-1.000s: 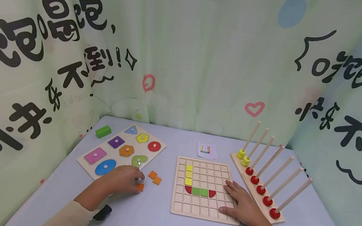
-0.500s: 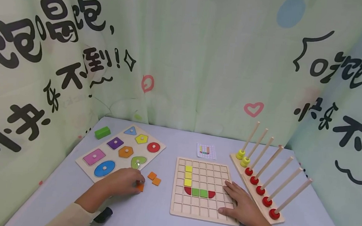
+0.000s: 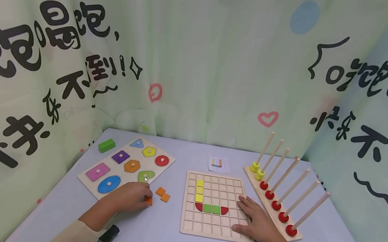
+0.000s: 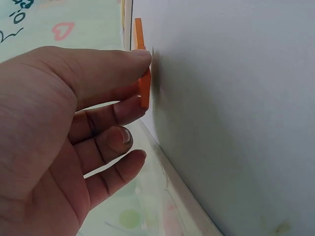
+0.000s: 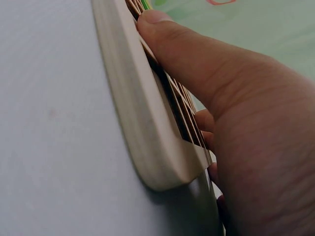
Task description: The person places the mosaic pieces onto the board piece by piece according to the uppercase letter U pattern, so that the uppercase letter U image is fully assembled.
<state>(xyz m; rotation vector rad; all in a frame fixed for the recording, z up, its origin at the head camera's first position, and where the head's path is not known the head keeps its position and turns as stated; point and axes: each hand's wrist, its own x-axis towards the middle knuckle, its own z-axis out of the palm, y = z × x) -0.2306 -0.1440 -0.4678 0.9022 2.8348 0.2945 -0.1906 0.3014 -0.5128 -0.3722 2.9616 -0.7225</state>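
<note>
My left hand (image 3: 132,198) pinches a small orange square tile (image 3: 148,201) between thumb and fingers, low over the table. In the left wrist view the thumb presses on this thin orange tile (image 4: 145,92), and the other fingers are loosely bent. Two more orange tiles (image 3: 165,197) lie just right of that hand. My right hand (image 3: 257,223) rests with spread fingers on the right edge of a wooden grid board (image 3: 219,226). On the board stand a column of yellow tiles (image 3: 199,190) and, below it, green tiles (image 3: 211,209) between two red quarter-round pieces (image 3: 224,211).
A printed pattern card (image 3: 218,164) lies behind the grid board. At left is a knobbed shape puzzle (image 3: 116,168), with a green block (image 3: 106,145) beyond it. Right of the board stands a wooden peg rack (image 3: 257,184) with yellow and red rings. Curtains enclose the table.
My left fingers have closed in on the orange tile and cover more of it. The right hand stays on the board. The whole view has shifted slightly.
</note>
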